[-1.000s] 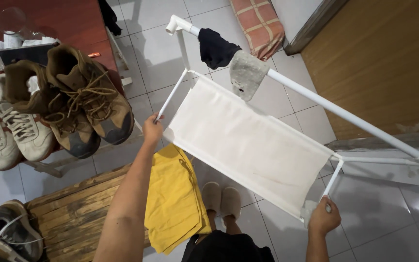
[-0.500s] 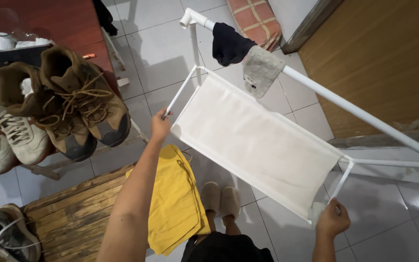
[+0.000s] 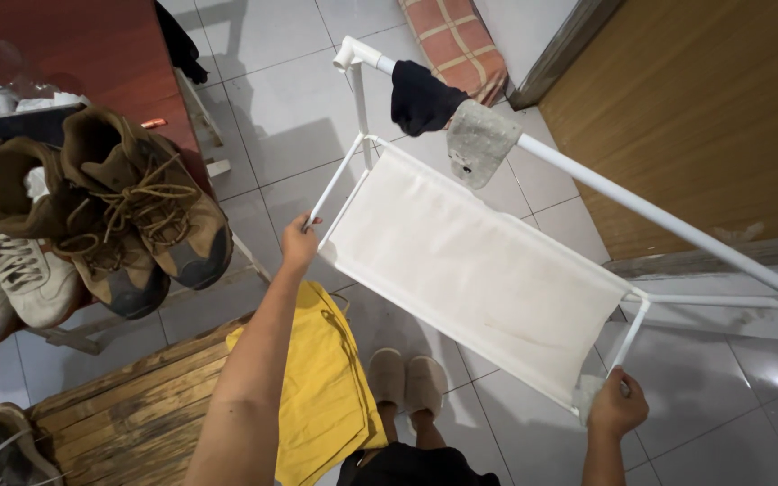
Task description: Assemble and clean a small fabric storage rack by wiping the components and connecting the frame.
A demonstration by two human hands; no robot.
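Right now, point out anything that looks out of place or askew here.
The white rack is tilted, gripped at each end by the left hand and right hand. A dark garment and grey cloth hang bunched on its top rail. A yellow garment droops off the wooden pallet.

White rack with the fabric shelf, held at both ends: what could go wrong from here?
The black garment and grey cloth are only draped over the rack's top rail, so tilting could slide them off. The left hand holds a thin side rod and the right hand one corner, so the frame might twist or bump the brown boots.
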